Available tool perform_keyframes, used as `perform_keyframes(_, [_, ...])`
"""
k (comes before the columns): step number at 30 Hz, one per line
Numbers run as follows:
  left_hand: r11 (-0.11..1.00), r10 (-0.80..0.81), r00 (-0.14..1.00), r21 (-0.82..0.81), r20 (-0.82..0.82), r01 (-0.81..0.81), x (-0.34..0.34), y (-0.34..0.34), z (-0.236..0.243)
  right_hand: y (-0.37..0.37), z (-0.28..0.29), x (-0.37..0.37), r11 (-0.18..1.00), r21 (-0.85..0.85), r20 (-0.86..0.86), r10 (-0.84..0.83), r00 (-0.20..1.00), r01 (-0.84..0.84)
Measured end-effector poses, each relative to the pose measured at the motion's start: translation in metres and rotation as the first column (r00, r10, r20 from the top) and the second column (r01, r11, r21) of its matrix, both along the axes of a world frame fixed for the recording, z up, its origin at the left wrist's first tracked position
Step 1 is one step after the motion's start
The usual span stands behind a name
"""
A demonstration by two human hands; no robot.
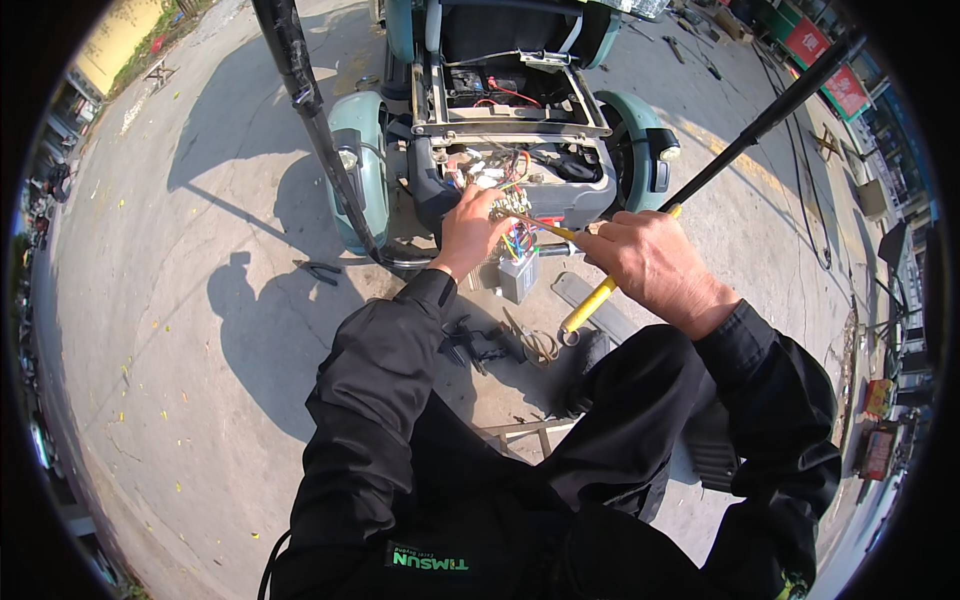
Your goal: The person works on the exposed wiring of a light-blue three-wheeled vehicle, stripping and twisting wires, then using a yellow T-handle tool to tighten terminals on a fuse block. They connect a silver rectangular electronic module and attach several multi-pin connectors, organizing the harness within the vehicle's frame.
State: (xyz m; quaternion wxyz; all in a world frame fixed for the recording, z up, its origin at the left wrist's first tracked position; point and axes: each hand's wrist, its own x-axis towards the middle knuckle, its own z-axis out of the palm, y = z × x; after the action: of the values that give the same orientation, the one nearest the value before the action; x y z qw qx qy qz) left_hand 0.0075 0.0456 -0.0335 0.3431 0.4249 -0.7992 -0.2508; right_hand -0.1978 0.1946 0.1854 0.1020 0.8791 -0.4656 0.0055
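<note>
My left hand (471, 230) is closed at a cluster of wire terminals (513, 203), its fingertips pinching the near side. In my right hand (650, 262) is a yellow-handled tool (593, 303). A thin metal shaft (540, 222) with a yellow base reaches from that hand, its tip at the terminals. The yellow handle runs under the palm, with a ring at its lower end. Below the terminals, coloured wires (520, 240) run to a silver-grey box (518, 277). More tangled wires (490, 170) lie in the open rear of a pale green mobility vehicle (366, 170).
Pliers (318, 271) lie on the concrete at the left. Black parts (470, 345) and a coiled strap (540, 346) are on the ground before my feet. Black poles (300, 95) slant upward on either side. A battery (500, 85) sits inside the frame.
</note>
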Motion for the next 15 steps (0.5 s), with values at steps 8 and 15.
perform_keyframes(8, [0.984,0.058,0.986,-0.177,0.154,-0.03,-0.004,0.015,0.036,-0.017,0.014,0.02,0.911,0.309,0.197,-0.343,0.918,0.274])
perform_keyframes(15, [0.922,-0.105,0.991,-0.381,-0.08,0.067,-0.029,0.057,0.065,-0.004,0.036,0.028,0.555,0.794,0.446,-0.81,0.381,0.25])
